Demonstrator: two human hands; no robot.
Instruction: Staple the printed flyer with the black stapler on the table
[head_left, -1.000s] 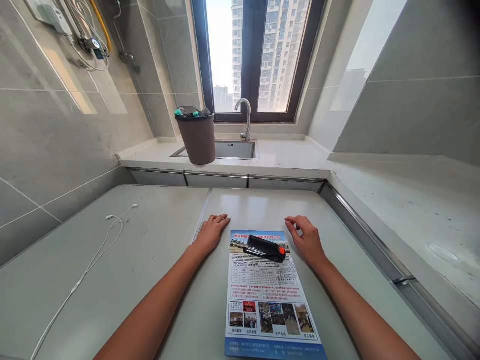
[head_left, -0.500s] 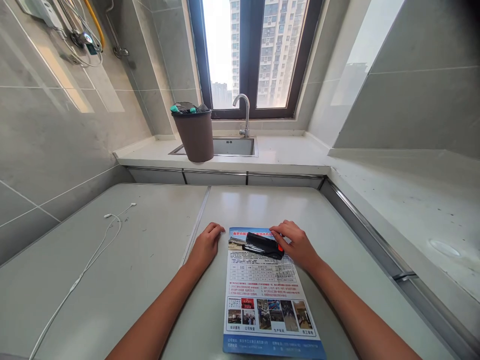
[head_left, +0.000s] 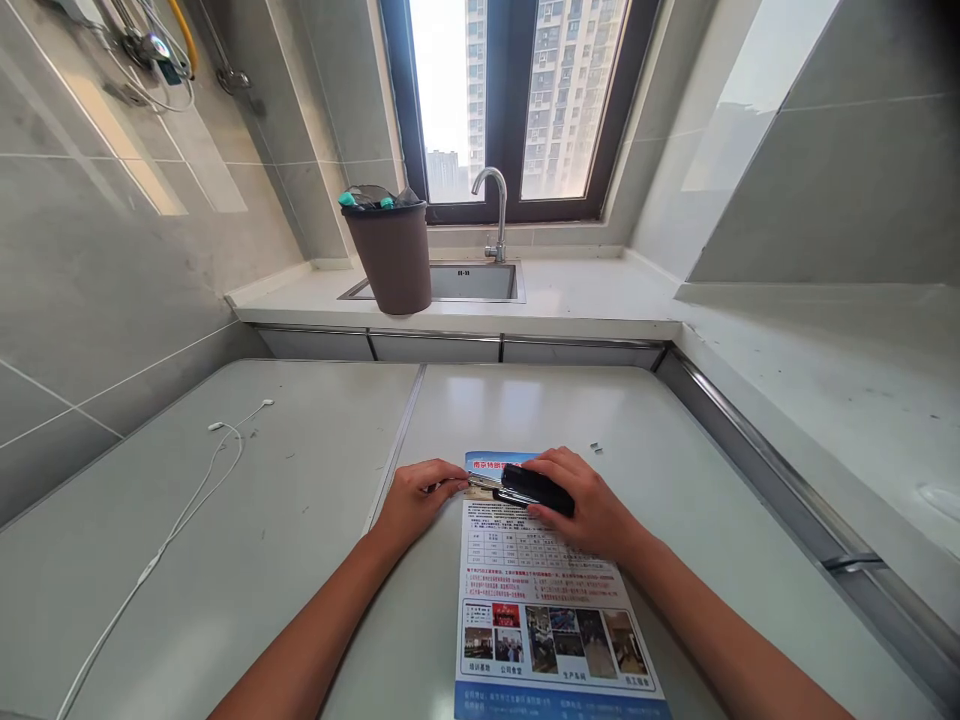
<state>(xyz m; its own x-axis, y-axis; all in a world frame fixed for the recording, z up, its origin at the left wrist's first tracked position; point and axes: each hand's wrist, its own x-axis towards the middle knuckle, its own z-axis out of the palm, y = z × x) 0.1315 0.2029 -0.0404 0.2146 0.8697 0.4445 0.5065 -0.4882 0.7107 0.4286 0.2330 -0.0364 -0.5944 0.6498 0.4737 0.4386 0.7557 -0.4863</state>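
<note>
A black stapler (head_left: pixel 534 488) lies over the upper part of a printed leaflet (head_left: pixel 547 590), its metal staple rail sticking out to the left. My right hand (head_left: pixel 589 500) is closed around the stapler's black body from the right. At the other end, the thumb and fingertips of my left hand (head_left: pixel 426 495) pinch the tip of the rail. The leaflet rests flat on the table and shows text, a small chart and a row of photos. Beyond my right hand lie small metal pieces (head_left: pixel 596 447) that look like staples.
A white cable (head_left: pixel 176 532) trails over the left side of the pale table (head_left: pixel 315 600). Behind it, a brown bin (head_left: pixel 390 258) stands at the sink (head_left: pixel 480 283) with a curved tap (head_left: pixel 501 210). A raised counter (head_left: pixel 825 370) runs along the right.
My right hand has closed around the stapler's body. My left hand has moved right and now pinches the rail tip. The small metal pieces behind my right hand have come into sight.
</note>
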